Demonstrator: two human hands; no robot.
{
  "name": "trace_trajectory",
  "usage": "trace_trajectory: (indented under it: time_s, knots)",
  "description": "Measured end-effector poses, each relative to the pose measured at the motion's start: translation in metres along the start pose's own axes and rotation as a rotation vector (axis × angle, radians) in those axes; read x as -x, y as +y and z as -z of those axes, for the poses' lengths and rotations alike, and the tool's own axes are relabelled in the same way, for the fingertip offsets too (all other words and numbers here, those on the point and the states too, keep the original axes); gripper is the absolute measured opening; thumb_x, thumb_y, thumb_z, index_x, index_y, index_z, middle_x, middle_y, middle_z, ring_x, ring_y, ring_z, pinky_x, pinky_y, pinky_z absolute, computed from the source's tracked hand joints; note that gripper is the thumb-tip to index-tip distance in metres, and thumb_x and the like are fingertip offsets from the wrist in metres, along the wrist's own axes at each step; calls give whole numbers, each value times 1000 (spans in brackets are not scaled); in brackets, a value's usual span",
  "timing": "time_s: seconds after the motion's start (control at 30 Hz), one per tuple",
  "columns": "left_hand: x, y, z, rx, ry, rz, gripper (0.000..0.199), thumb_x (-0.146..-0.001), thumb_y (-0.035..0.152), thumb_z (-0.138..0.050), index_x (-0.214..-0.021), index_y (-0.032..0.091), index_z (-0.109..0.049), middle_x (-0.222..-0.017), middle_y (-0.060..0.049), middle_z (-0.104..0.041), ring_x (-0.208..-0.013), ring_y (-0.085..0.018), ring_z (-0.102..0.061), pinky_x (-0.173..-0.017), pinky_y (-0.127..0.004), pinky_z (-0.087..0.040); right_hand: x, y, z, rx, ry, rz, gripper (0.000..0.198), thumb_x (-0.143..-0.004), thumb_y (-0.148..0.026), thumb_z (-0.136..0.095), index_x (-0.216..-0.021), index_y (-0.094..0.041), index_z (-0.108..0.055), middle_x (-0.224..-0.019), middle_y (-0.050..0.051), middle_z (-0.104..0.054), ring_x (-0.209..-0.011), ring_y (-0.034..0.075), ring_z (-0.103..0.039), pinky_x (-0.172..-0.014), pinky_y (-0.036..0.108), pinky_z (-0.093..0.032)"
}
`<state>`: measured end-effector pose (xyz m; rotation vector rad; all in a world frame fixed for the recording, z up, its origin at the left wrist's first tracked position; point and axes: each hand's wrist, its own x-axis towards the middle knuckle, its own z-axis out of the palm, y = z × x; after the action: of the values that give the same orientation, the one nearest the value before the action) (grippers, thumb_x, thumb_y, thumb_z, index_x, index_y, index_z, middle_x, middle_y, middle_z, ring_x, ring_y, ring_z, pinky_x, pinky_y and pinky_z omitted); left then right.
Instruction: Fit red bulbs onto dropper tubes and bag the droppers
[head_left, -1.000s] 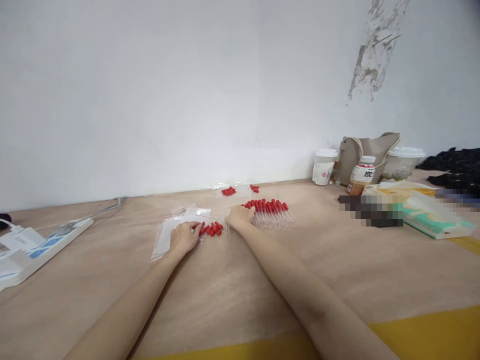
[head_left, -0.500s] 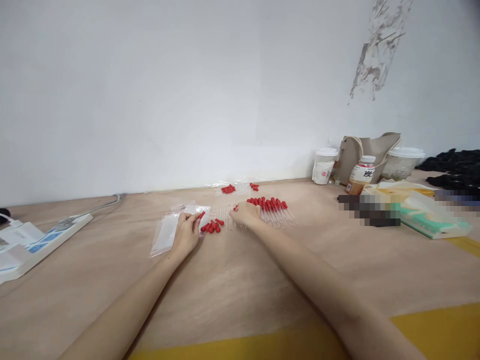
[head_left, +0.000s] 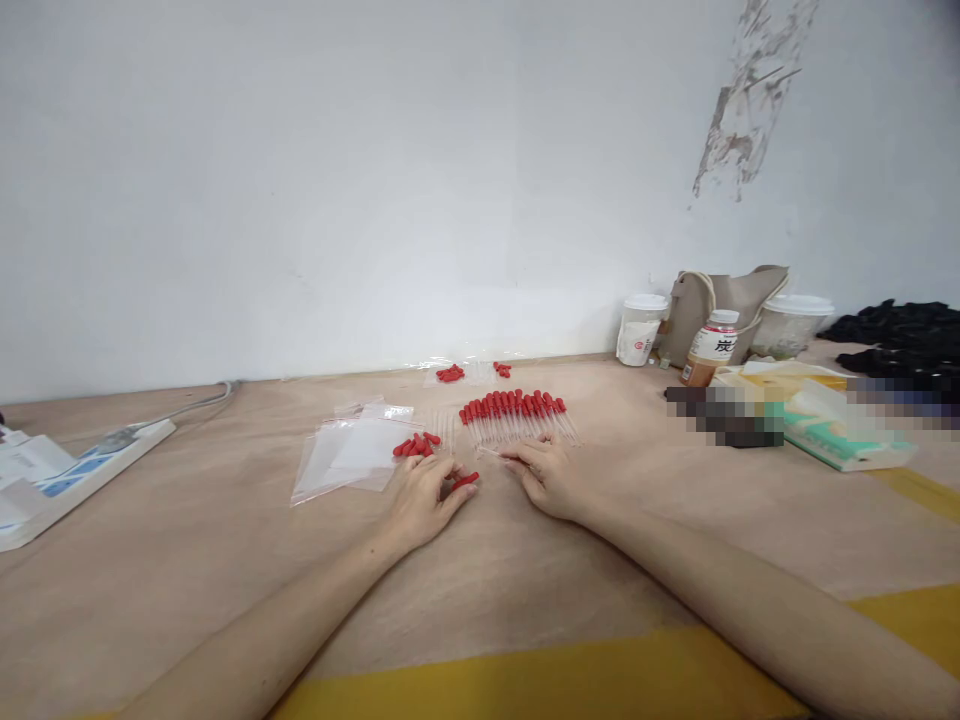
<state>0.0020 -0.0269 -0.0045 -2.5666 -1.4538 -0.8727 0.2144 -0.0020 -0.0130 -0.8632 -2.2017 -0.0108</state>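
Note:
My left hand [head_left: 429, 500] is closed on a red rubber dropper bulb [head_left: 466, 481], pinched between thumb and fingers just above the table. Facing it, my right hand [head_left: 551, 477] pinches a thin clear dropper tube [head_left: 491, 453] whose end points toward the left hand. Beyond the right hand lies a row of droppers [head_left: 517, 410], clear tubes with red bulbs on their far ends. Several bare tubes [head_left: 443, 430] lie to the left of that row. A small pile of loose red bulbs [head_left: 415, 445] sits just behind my left hand, partly on clear zip bags [head_left: 337, 460].
Near the wall are plastic bags with more red bulbs [head_left: 451, 373]. A power strip [head_left: 90, 480] lies at far left. On the right stand a lidded cup [head_left: 641, 330], a bottle [head_left: 709, 350], a grey bag [head_left: 686, 320] and a tissue pack [head_left: 847, 440].
My left hand has moved right and nearer with the red bulb. My right hand has come back from the tubes, now holding one, and uncovered the left end of the dropper row.

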Motion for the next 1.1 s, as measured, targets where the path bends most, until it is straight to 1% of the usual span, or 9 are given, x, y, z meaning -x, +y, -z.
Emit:
trace_trajectory:
  time_s: [0.13, 0.3, 0.43, 0.6, 0.77, 0.97, 1.1]
  knots:
    - [1, -4, 0, 3, 10, 10, 18, -81, 38, -51, -79, 20, -55, -74, 1, -60, -71, -17, -53, -72, -33, -35, 1, -4, 3, 37, -62, 60, 22, -86, -21, -39, -94, -22, -59, -90, 2, -65, -81, 12, -57, -82, 31, -27]
    - [2, -7, -1, 17, 11, 2, 20, -82, 39, -49, -83, 20, -56, -78, 0, -60, -74, -17, -53, -72, -32, -35, 4, -3, 1, 74, -82, 40, 23, -86, -22, -38, -93, -22, -60, -89, 3, -65, -79, 13, -56, -83, 33, -25]
    - [1, -7, -1, 24, 17, -30, 18, -84, 36, -48, -84, 20, -57, -79, 0, -62, -75, -17, -53, -73, -32, -35, 4, -2, -1, 57, -100, 45, 23, -86, -22, -39, -93, -23, -61, -88, 2, -66, -81, 13, -56, -82, 33, -24]
    - [1, -6, 1, 13, 10, -95, 17, -86, 30, -46, -94, 22, -59, -86, -1, -64, -80, -18, -53, -74, -32, -34, 4, -1, -1, 40, -96, 27, 23, -85, -21, -40, -94, -24, -61, -89, 1, -66, -83, 12, -57, -84, 31, -24]
    - [1, -7, 1, 26, 9, -105, 19, -86, 30, -45, -93, 22, -61, -85, -2, -65, -80, -18, -53, -74, -32, -34, 4, 0, -1, 40, -100, 13, 23, -84, -23, -42, -95, -25, -62, -88, 1, -66, -81, 12, -57, -83, 31, -25]
    - [2, -7, 1, 31, 35, -142, 22, -87, 33, -43, -85, 21, -62, -75, -1, -63, -74, -16, -52, -73, -32, -33, 1, 0, -2, -21, -126, 23, 22, -84, -23, -44, -92, -26, -64, -81, 1, -66, -73, 11, -56, -83, 32, -24]
    - [2, -6, 2, 15, 32, -168, 20, -87, 30, -44, -84, 21, -62, -73, -1, -62, -73, -16, -51, -73, -32, -32, -2, 3, -2, 10, -137, 56, 26, -84, -19, -41, -95, -27, -64, -83, 2, -66, -75, 12, -55, -82, 32, -22]
